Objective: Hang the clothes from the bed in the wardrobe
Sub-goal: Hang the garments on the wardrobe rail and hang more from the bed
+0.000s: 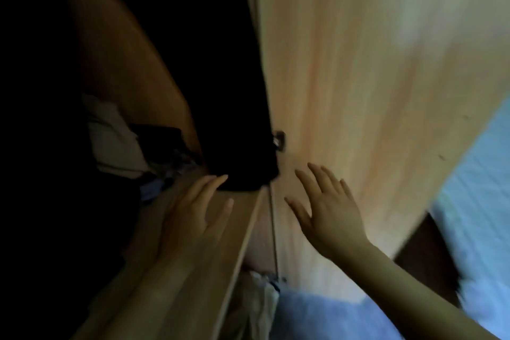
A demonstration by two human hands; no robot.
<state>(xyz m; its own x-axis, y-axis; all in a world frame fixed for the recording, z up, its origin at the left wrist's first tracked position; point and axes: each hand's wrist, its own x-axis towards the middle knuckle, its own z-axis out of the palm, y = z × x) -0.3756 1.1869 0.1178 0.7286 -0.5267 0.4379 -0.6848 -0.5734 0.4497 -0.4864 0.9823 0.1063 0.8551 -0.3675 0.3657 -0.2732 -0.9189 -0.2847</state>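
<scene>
A black garment (220, 91) hangs inside the dark wardrobe, its lower end just above a wooden shelf (209, 243). My left hand (193, 218) lies over that shelf with straight fingers, the fingertips touching the garment's hem. My right hand (325, 207) is spread flat with fingers apart against the light wooden wardrobe door (372, 91). Neither hand holds anything. The wardrobe's upper part is too dark to see a rail or hanger.
Folded pale and dark clothes (118, 141) lie in the left compartment. A metal hinge (280, 141) sits on the door's edge. Light blue bedding (483, 201) shows at the right and below the door. More pale cloth (256, 301) sits lower down.
</scene>
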